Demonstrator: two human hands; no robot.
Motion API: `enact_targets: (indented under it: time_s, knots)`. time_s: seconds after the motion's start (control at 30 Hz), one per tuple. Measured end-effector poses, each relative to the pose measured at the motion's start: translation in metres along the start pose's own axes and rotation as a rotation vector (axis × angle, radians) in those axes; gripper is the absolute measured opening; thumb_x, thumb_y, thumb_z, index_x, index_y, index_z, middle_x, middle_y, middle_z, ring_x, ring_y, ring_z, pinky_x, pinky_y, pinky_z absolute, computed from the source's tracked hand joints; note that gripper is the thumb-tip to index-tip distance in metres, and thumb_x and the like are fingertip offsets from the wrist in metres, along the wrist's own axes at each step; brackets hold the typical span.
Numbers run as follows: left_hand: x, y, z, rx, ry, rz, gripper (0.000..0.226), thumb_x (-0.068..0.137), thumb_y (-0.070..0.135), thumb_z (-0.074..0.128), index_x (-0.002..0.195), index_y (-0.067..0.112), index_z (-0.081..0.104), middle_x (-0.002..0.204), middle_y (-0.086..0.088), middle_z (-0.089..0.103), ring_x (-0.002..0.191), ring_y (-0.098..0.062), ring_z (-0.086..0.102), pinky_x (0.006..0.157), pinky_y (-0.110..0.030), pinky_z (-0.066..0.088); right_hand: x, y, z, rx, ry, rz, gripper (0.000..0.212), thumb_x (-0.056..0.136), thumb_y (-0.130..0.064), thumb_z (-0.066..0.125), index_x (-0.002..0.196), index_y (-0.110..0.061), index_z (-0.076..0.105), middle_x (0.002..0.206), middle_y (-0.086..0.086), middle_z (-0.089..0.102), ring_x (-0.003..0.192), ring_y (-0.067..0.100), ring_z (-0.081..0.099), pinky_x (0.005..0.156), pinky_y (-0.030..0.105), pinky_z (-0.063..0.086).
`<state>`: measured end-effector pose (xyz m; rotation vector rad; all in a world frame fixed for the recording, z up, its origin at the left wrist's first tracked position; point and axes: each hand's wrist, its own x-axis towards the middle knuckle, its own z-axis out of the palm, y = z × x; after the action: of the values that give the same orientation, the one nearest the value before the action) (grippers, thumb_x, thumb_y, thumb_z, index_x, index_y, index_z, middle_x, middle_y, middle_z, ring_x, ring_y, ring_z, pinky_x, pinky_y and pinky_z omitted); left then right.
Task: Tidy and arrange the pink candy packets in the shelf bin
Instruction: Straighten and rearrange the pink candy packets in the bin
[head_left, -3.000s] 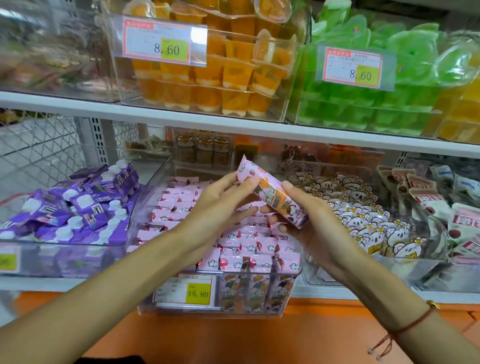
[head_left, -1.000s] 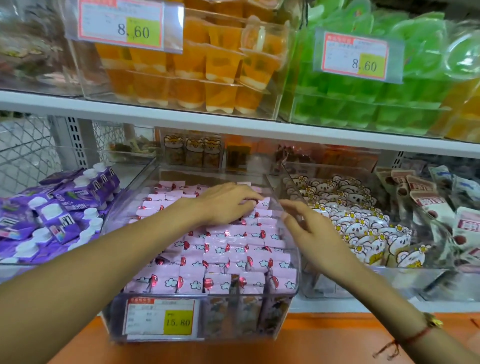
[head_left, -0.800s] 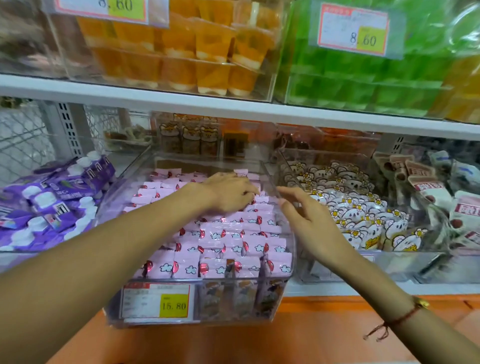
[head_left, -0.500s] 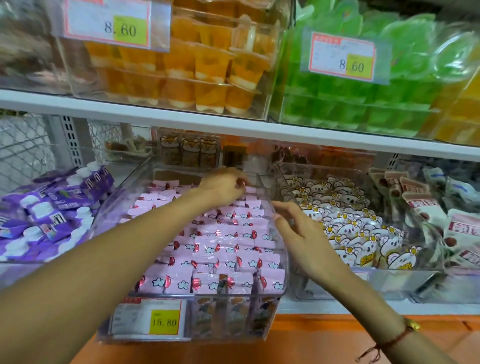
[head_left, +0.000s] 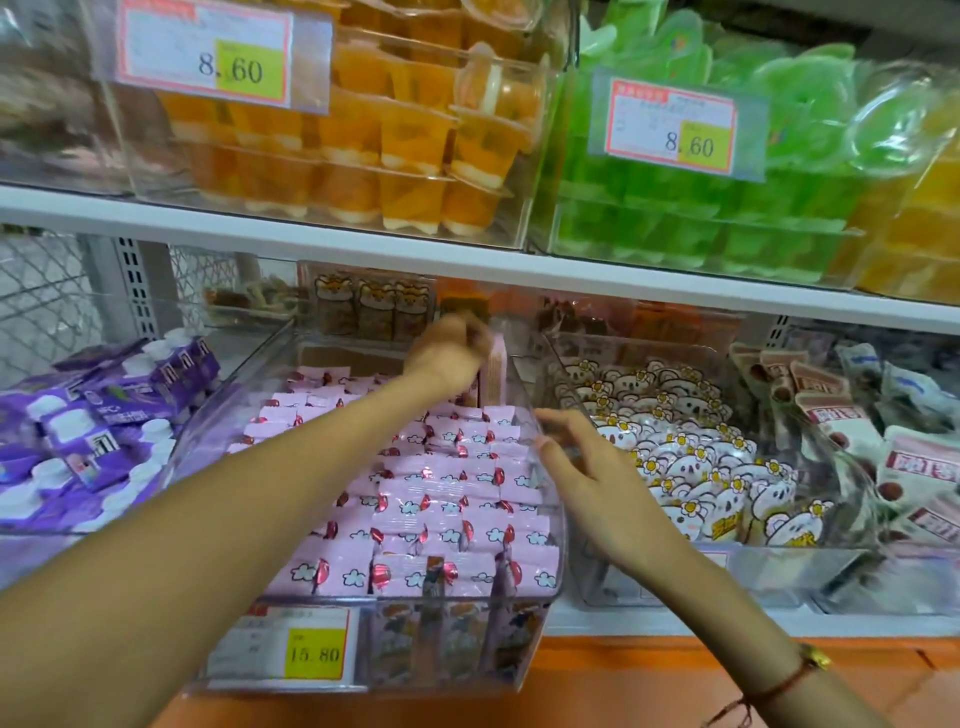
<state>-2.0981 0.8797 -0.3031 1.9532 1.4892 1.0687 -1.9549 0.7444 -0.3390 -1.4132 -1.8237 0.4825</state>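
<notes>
A white metal lower shelf (head_left: 649, 623) carries clear plastic bins side by side: one of purple pouches (head_left: 31, 525) at left, the pink candy packets' bin (head_left: 457, 649) in the middle, one of bear-print packets (head_left: 779, 571) at right.

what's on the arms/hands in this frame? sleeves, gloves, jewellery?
Both forearms are bare as far as the frame shows: no sleeves, no gloves on the left hand or right hand. No rings visible. The right wrist carries a thin red cord bracelet with loose trailing ends and a small gold piece. Nothing shows on the left wrist.
</notes>
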Motion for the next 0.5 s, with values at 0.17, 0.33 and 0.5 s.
enact_targets:
  time_s: [0.17, 0.33, 0.5]
  knots:
    - [-0.027, 0.008, -0.029, -0.533, 0.282, -0.159, 0.024, 0.098, 0.022, 0.050, 0.116, 0.009, 0.058, 0.112, -0.010, 0.063, 0.099, -0.021, 0.060, 0.079, -0.028, 0.051, -0.001, -0.005, -0.003, 0.028, -0.003, 0.034, 0.019, 0.097, -0.030, 0.043, 0.115, -0.036, 0.047, 0.094, -0.026, 0.057, 0.074, -0.010, 0.059, 0.071, 0.012, 0.045]
    - [-0.086, 0.006, -0.056, -0.860, 0.358, -0.237, 0.016, 0.097, 0.018, 0.050, 0.110, 0.008, 0.053, 0.089, -0.001, 0.063, 0.079, -0.002, 0.061, 0.067, -0.011, 0.054, -0.002, -0.018, -0.001, -0.017, 0.089, 0.061, 0.028, 0.096, -0.030, 0.047, 0.122, -0.020, 0.053, 0.102, -0.007, 0.062, 0.086, 0.003, 0.058, 0.081, 0.021, 0.048]
    - [-0.130, 0.001, -0.058, -0.934, 0.291, -0.247, 0.013, 0.098, 0.017, 0.048, 0.104, 0.009, 0.058, 0.089, 0.001, 0.068, 0.077, 0.000, 0.067, 0.068, -0.011, 0.054, -0.008, -0.045, 0.007, -0.110, 0.182, -0.199, 0.047, 0.087, -0.041, 0.060, 0.129, -0.026, 0.046, 0.124, -0.009, 0.053, 0.114, 0.007, 0.049, 0.095, 0.028, 0.043]
